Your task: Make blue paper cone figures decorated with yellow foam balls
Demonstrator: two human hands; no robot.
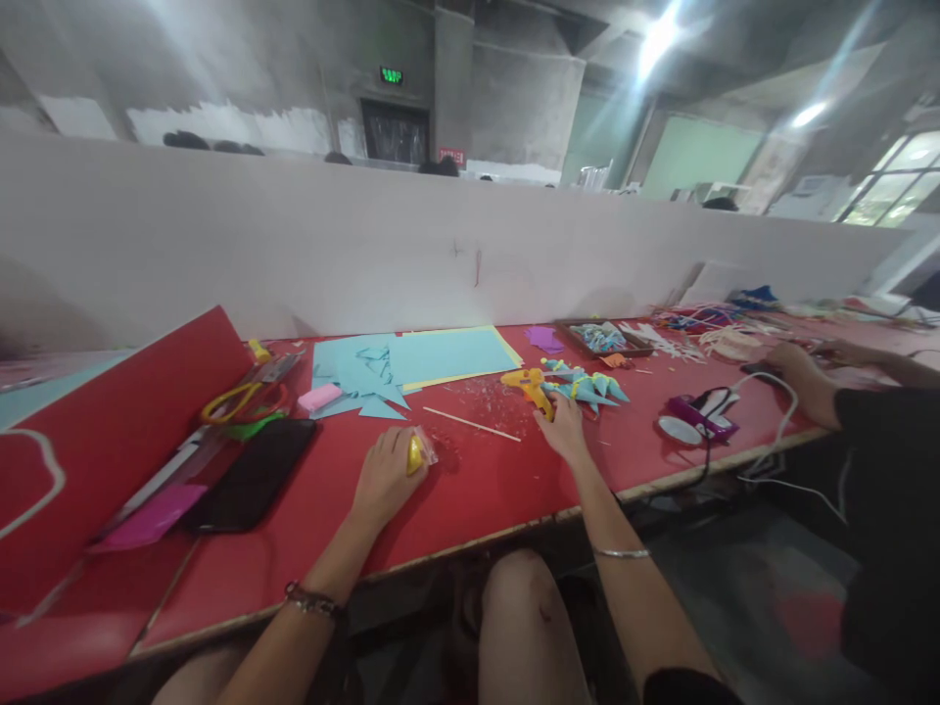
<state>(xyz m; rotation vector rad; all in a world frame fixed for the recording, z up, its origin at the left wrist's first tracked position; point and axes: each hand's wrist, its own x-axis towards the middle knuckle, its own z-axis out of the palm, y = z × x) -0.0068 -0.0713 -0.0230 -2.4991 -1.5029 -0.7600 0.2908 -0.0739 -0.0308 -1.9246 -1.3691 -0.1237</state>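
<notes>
My left hand [386,472] is closed around a small yellow object [415,453] low over the red table; a bit of clear plastic shows beside it, and its kind is unclear. The fingers of my right hand [565,429] grip the handle of a yellow hot glue gun [523,379], whose nozzle end points left. Just behind that hand lie folded light blue paper pieces with yellow bits [594,385]. Between my hands and farther back rests a thin wooden stick [472,424], with clear scraps scattered behind it.
Blue paper sheets [451,354] and cut blue triangles lie at the back. A black phone [254,475], yellow-handled scissors [229,401] and a pink packet [151,517] are left. A filled tray [638,340] stands behind; right are a purple device [705,419] and a co-worker's hand [797,370].
</notes>
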